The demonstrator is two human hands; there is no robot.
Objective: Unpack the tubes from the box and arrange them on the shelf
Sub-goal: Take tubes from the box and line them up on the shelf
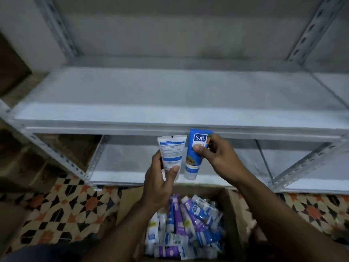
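Unpacking barely begun, two tubes lifted out
Nearest us the box [233,210] lies full of tubes [188,224]; above it our left hand [160,186] grips a white tube [171,150], our right hand [219,154] pinches a blue tube [195,154]; beyond, the shelf [170,103] holds none yet

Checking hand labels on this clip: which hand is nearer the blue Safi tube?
Right. The right hand pinches the blue Safi tube by its upper half. The left hand is just to its left, gripping the white tube.
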